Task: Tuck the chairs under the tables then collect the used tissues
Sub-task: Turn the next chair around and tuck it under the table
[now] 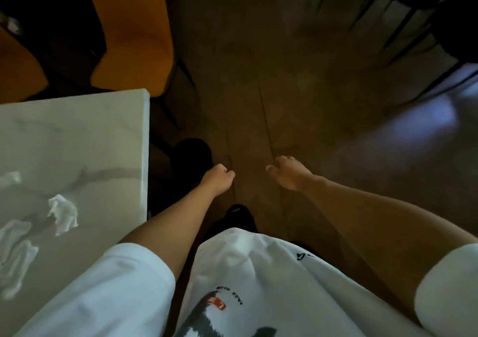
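1. Used tissues lie crumpled on the marble table at the left of the frame. One wad sits near the table's right edge, a flatter one is lower left, and a smaller scrap lies at the far left. No hand touches any of them.

2. The left hand, at lower centre, hangs over the floor with its fingers curled in. It seems to hold nothing, though the palm faces away, so I cannot tell for sure. It is just beside the table's right edge, apart from it.

3. The right hand, right of centre, is relaxed and empty, fingers loosely spread over the floor. Both arms hang forward, which reads as walking along the aisle rather than reaching.

4. An orange chair stands at the upper left, beyond the table's far edge. Its seat is in full view, not covered by the tabletop, so I judge it not yet tucked. A second orange seat shows at the far left edge.

5. A dark shoe is planted just beside the table corner, pointing up the frame towards the chair. That suggests the chair comes first and the tissues after.

6. Dark chairs blur across the upper right; their position relative to any table cannot be made out.
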The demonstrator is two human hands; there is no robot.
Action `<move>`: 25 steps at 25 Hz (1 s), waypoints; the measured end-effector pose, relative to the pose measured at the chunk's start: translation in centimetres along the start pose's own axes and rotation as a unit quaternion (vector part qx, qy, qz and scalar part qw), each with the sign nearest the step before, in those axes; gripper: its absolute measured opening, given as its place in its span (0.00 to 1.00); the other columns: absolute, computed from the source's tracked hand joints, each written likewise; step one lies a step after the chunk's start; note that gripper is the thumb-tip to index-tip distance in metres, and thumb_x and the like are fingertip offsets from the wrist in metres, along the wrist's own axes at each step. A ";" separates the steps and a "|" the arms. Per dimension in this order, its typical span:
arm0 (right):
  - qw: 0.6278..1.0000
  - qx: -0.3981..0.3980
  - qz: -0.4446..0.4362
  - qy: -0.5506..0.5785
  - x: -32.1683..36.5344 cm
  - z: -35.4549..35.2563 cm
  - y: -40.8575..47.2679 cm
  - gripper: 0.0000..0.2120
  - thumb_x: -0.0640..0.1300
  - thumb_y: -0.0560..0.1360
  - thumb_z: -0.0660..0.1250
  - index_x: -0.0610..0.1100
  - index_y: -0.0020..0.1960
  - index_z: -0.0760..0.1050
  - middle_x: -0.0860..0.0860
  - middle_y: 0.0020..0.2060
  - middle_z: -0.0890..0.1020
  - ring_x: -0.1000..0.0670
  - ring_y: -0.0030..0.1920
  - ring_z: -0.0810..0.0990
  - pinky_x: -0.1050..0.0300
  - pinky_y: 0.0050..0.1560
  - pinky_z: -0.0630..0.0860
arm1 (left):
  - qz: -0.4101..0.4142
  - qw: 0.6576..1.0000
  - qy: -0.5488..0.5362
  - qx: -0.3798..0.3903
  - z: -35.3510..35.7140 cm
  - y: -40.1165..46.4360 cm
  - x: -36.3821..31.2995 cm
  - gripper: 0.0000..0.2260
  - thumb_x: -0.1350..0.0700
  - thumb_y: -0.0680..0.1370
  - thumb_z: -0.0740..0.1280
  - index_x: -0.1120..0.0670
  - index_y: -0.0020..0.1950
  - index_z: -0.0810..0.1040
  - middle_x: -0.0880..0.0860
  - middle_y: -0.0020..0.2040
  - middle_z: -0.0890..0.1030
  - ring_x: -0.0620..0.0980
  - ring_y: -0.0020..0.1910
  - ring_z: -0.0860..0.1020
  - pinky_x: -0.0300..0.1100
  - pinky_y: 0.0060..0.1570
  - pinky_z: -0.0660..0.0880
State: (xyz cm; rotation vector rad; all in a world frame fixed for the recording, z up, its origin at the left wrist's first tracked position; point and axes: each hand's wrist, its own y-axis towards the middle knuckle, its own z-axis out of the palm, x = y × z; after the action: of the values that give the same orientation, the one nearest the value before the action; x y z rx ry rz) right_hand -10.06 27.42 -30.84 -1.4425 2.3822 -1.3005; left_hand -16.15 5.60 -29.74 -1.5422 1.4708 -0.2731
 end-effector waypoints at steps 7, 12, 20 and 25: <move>0.998 0.018 -0.031 -0.046 9.6 -12.9 17.9 0.32 0.62 0.81 0.56 0.44 0.77 0.62 0.40 0.71 0.72 0.39 0.67 0.75 0.39 0.67 0.73 | -0.043 0.995 -0.086 -0.027 -11.7 15.3 -6.9 0.09 0.51 0.83 0.58 0.52 0.46 0.71 0.53 0.47 0.75 0.51 0.43 0.72 0.46 0.50 0.68; 0.995 0.041 -0.068 -0.056 18.8 -21.2 27.1 0.32 0.62 0.81 0.58 0.47 0.79 0.59 0.42 0.75 0.67 0.40 0.69 0.74 0.40 0.68 0.73 | -0.060 0.987 -0.142 -0.035 -21.6 22.6 -11.5 0.07 0.52 0.83 0.59 0.52 0.47 0.71 0.51 0.46 0.73 0.51 0.46 0.73 0.45 0.51 0.69; 0.978 0.092 -0.151 -0.106 29.4 -32.9 47.6 0.34 0.63 0.81 0.58 0.45 0.79 0.59 0.40 0.75 0.66 0.40 0.69 0.73 0.41 0.69 0.72 | -0.114 0.971 -0.191 -0.090 -35.0 37.2 -20.5 0.08 0.51 0.83 0.59 0.50 0.45 0.70 0.51 0.44 0.73 0.47 0.39 0.72 0.41 0.39 0.68; 0.962 0.131 -0.211 -0.111 38.5 -42.7 58.1 0.34 0.62 0.81 0.59 0.44 0.80 0.58 0.41 0.77 0.64 0.40 0.73 0.69 0.48 0.67 0.70 | -0.169 0.933 -0.277 -0.158 -43.6 43.9 -26.7 0.08 0.50 0.83 0.59 0.51 0.47 0.72 0.54 0.46 0.73 0.51 0.42 0.74 0.47 0.46 0.70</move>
State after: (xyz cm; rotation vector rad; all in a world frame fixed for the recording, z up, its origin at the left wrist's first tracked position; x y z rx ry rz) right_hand -91.28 36.76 -30.22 -1.9531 1.7456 -1.3777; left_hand -82.70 16.22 -27.77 -1.9325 0.8252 0.2065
